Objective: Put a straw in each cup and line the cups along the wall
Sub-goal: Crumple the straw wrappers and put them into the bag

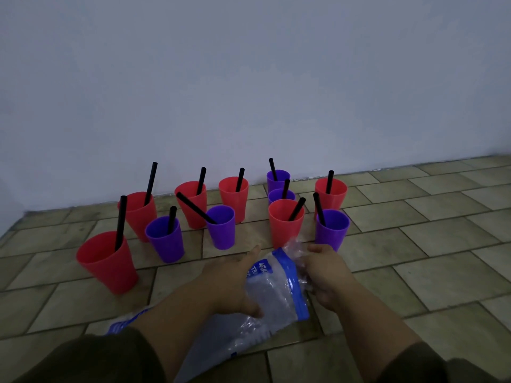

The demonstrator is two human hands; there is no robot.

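Tiled floor (414, 244) in dull beige-green, meeting a plain pale wall (249, 78) that fills the top half of my feed. It's pretty dim in here.

Did a count: 11 cups total, 6 red cups (106, 261) and 5 purple cups (166, 240). There are 11 black straws (120, 222), one in each cup, most leaning a bit. The one in the purple cup just left of centre is tipped way over toward 10 o'clock. The cups sit on the floor from 9 o'clock round to 1 o'clock, loosely bunched in a couple of ragged rows. Only the back ones are near the wall.

At 6 o'clock there's a clear plastic bag (276, 294) with a blue band. The white print on the blue could be "4" and "TR", but it's too blurry to read properly.

The left hand (235, 277) is holding the bag's side with the thumb over the plastic and the index finger pointing out. The right hand (323, 275) has its fingers curled round the crumpled top end. Dark sleeves (96, 357) show at the bottom corners.
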